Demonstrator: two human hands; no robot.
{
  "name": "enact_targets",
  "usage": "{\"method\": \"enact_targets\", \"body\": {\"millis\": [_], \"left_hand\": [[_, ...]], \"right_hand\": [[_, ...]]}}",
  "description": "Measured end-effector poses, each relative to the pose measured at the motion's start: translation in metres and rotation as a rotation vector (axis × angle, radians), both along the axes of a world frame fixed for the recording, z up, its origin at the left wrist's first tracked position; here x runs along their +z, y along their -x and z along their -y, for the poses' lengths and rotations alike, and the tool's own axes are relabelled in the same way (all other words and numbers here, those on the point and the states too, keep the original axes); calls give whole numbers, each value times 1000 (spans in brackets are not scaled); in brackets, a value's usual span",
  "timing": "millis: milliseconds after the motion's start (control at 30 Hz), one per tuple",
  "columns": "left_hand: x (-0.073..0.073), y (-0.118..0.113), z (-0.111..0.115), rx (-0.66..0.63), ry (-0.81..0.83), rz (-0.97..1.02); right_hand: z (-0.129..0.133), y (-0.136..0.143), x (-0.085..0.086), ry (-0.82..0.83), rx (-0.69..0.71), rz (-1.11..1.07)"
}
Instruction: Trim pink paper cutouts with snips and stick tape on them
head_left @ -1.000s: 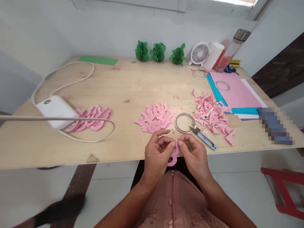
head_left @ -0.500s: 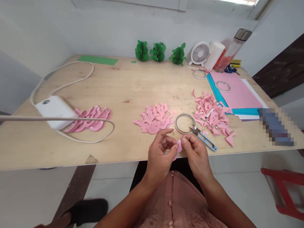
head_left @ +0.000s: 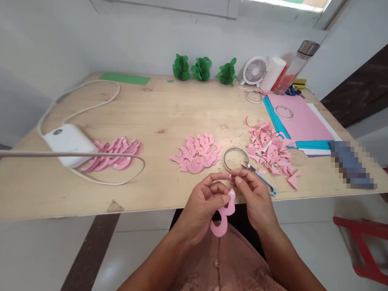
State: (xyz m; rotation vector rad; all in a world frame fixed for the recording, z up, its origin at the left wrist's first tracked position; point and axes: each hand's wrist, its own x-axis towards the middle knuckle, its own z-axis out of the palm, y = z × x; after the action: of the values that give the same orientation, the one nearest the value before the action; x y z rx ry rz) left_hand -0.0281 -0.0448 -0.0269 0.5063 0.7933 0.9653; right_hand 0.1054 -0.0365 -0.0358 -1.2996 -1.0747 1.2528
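Note:
My left hand [head_left: 201, 208] pinches a curvy pink paper cutout [head_left: 218, 230] between thumb and fingers at the table's front edge. The cutout hangs down over my lap, with a whitish patch at its upper tip. Close beside it, my right hand [head_left: 256, 196] has thumb and fingertips closed on a tiny white bit [head_left: 230, 176], perhaps tape backing; my left index fingertip reaches to it. Behind the right hand lie blue-handled thread snips [head_left: 266, 184], partly hidden, and a thin roll of tape [head_left: 224, 159]. A pile of similar pink cutouts [head_left: 197, 155] lies beyond my left hand.
Pink paper scraps [head_left: 269, 147] are heaped at right, near stacked paper sheets [head_left: 312, 125]. More pink pieces [head_left: 121, 161] lie left beside a white power bank [head_left: 71, 143] with a cable. Green paper shapes [head_left: 201, 69], a small fan [head_left: 255, 70] and a bottle [head_left: 298, 66] stand at the back.
My right hand has drawn slightly up and away from the cutout's tip, with a tiny white bit at its fingertips. The cutout in my left hand is now lower and more exposed.

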Motion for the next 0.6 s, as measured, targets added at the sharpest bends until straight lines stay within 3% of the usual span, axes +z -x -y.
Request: {"method": "enact_targets", "body": {"millis": [400,600], "left_hand": [[0,1,-1,29,-5,-35],[1,2,-6,186,-32,-164]], "right_hand": [[-3,4,-2,-100,-32,175],[-2,2,-1,-169,-109,183]]}}
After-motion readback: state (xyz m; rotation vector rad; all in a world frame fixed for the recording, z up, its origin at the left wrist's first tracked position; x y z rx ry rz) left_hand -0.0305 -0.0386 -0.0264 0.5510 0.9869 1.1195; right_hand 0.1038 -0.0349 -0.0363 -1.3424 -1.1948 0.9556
